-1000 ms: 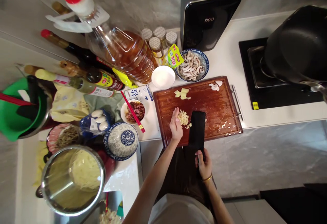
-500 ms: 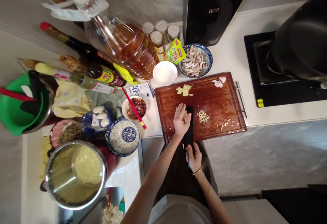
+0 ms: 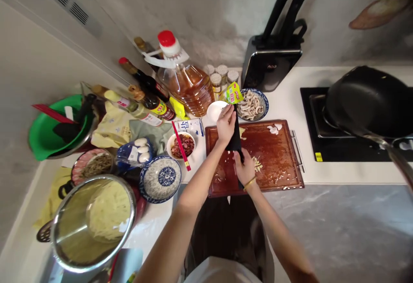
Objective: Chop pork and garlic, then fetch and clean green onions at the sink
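My right hand (image 3: 245,169) grips the handle of a black cleaver (image 3: 235,136), whose blade points away from me over the far left of the wooden cutting board (image 3: 277,152). My left hand (image 3: 226,124) lies against the left face of the blade, fingers pressed to it, just beside a small white bowl (image 3: 215,110). Whether chopped bits sit under my fingers is hidden. A few chopped pale pieces (image 3: 257,164) lie on the board by my right hand. Pale peel scraps (image 3: 274,128) rest near the board's far edge.
A blue-rimmed bowl of sliced mushrooms (image 3: 253,104) sits behind the board. Oil jug (image 3: 187,83), sauce bottles, spice jars and a knife block (image 3: 272,66) line the wall. Left are a meat bowl with red chopsticks (image 3: 181,145), patterned bowl (image 3: 160,177), steel pot (image 3: 93,223). A black pan (image 3: 368,100) sits on the stove.
The cleaver was lifted from the middle of the board and carried to the far left, toward the white bowl. My left hand moved along on the blade. The camera tilted up.
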A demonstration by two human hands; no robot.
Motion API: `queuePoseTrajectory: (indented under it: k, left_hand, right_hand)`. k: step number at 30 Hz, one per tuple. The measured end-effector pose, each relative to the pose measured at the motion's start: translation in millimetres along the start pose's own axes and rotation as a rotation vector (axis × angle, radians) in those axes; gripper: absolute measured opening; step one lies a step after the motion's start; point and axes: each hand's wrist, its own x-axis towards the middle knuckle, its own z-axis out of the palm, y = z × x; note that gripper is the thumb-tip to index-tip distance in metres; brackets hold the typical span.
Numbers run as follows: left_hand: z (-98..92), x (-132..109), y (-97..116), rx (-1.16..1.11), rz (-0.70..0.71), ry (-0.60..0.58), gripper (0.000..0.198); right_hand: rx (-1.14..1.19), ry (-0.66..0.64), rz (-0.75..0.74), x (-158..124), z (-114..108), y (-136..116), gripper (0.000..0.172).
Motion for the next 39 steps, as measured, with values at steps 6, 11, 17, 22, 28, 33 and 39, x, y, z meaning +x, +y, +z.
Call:
queuePoseTrajectory:
  k: [6, 11, 17, 22, 28, 33, 39]
  left_hand:
    - [8.1, 48, -58, 0.285, -0.201, -0.181, 0.033]
    - [-6.1, 56, -70, 0.421, -0.218, -0.260, 0.031]
    - [-18.8, 64, -65, 0.327, -0.087, -0.327, 0.029]
    - [-37.5, 55, -47, 0.224, -0.020, -0.307, 0.025]
    - [-52.5, -45, -16, -0.024, 0.018, -0.274, 0.027]
    - [-48.3, -133, -12, 0.223, -0.080, -0.338, 0.038]
    - [-53.4, -159, 2, 0.713, -0.174, -0.487, 0.061]
  right_hand:
    - [-0.032, -0.003, -0.007, 48, 1, -20, 0.030]
    - [0.017, -0.049, 0.134, 41, -14, -16, 0.033]
    - [0.137, -0.073, 0.140, 28, -24, -24, 0.034]
    - [0.152, -0.040, 0.190, -6, -48, -17, 0.033]
    - [0.190, 0.067, 0.296, -66, -86, 39, 0.027]
    - [0.208, 0.113, 0.408, -110, -82, 84, 0.031]
    - [0.246, 0.120, 0.442, -127, -56, 106, 0.031]
